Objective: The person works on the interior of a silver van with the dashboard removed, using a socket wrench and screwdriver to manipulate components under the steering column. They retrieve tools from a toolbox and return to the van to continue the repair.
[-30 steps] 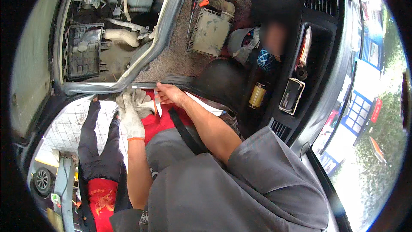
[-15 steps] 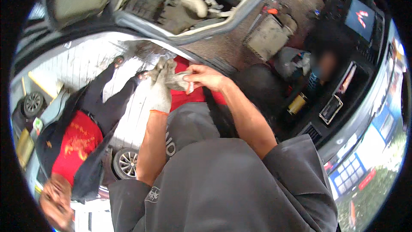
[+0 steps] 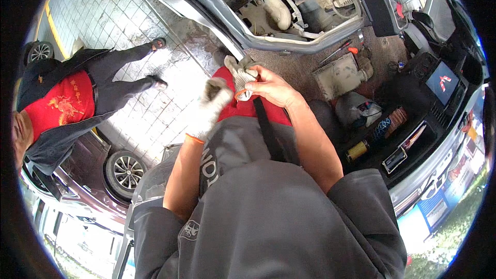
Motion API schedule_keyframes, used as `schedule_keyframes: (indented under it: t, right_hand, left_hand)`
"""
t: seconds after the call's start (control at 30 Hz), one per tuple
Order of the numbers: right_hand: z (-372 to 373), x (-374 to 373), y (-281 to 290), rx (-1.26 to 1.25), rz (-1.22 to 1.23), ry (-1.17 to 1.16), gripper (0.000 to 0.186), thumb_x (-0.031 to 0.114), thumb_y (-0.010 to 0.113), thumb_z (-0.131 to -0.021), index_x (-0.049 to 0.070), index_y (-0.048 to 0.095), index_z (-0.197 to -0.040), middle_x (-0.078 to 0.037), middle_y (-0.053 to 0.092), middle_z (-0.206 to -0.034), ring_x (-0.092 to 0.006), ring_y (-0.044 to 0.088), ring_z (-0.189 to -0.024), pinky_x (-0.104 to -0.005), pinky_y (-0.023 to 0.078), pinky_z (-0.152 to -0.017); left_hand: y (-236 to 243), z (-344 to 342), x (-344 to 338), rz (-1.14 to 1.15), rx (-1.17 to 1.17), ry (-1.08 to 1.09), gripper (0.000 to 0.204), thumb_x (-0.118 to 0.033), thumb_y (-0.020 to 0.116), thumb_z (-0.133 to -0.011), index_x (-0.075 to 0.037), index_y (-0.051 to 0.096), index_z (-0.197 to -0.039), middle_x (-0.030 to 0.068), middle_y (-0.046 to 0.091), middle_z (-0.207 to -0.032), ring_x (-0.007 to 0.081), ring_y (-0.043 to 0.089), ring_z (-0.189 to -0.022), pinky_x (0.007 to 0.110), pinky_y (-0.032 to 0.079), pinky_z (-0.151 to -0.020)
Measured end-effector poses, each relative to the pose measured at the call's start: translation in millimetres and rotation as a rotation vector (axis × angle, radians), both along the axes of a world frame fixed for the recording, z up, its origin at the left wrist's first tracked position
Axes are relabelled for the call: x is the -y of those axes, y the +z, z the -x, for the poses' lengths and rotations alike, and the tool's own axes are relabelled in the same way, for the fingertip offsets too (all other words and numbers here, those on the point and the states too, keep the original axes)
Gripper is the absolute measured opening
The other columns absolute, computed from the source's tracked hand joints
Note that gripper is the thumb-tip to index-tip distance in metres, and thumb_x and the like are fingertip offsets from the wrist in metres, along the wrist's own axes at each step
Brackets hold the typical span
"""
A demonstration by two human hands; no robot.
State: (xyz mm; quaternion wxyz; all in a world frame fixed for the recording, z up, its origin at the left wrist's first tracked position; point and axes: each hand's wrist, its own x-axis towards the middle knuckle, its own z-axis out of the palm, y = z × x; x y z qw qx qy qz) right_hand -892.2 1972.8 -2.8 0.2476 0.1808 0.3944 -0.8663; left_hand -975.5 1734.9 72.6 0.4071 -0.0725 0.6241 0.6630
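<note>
My left hand (image 3: 212,101), in a pale knit work glove with an orange cuff, is curled at the fingers, slightly apart from my right hand; whatever may be inside it is hidden. My bare right hand (image 3: 271,90) pinches a second, crumpled glove (image 3: 240,75) with an orange edge between thumb and fingers. Both hands are over my lap, where red cloth (image 3: 227,113) and a dark strap (image 3: 268,129) show.
The open engine compartment (image 3: 276,5) is ahead. A dirty plastic box (image 3: 338,77), screwdrivers (image 3: 336,51) and a bag (image 3: 356,108) lie right, beside the dashboard (image 3: 423,98). Another person (image 3: 59,108) in red stands left on paving (image 3: 129,31), near a dark car (image 3: 88,175).
My view has swung, showing more of the paving and other person. My gloved left hand has drawn apart from the glove in my right hand, down and to the left.
</note>
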Motion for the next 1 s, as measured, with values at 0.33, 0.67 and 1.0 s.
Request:
schedule_keyframes:
  t: [0.33, 0.67, 1.0]
  right_hand:
    - [54, 53, 63, -0.01, -0.524, 0.174, 0.076, 0.019, 0.085, -0.106, 0.006, 0.043, -0.168, -0.014, 0.079, -0.119, -0.02, 0.076, -0.102, -0.0368, 0.061, -0.091]
    - [74, 136, -9, 0.067, -1.039, 0.781, 0.037, 0.031, 0.062, -0.11, 0.004, 0.07, -0.134, -0.019, 0.084, -0.104, -0.0266, 0.081, -0.086, -0.0439, 0.063, -0.072]
    - [124, 143, 56, 0.406, -0.634, 0.288, 0.031, 0.026, 0.059, -0.108, 0.006, 0.083, -0.107, -0.007, 0.075, -0.081, -0.0176, 0.063, -0.062, -0.0358, 0.049, -0.054]
  left_hand:
    - [13, 4, 34, 0.073, 0.09, 0.091, 0.024, -0.023, 0.07, -0.116, -0.002, 0.072, -0.129, 0.0009, 0.073, -0.103, 0.0091, 0.066, -0.091, 0.028, 0.056, -0.084]
    - [43, 32, 78, 0.02, 0.124, 0.195, 0.038, -0.038, 0.073, -0.113, -0.003, 0.078, -0.128, 0.001, 0.077, -0.101, 0.0103, 0.068, -0.089, 0.026, 0.055, -0.08]
    - [36, 49, 115, -0.065, -0.116, 0.046, 0.028, -0.029, 0.061, -0.12, -0.004, 0.07, -0.113, -0.0019, 0.063, -0.093, 0.0093, 0.054, -0.086, 0.028, 0.048, -0.08]
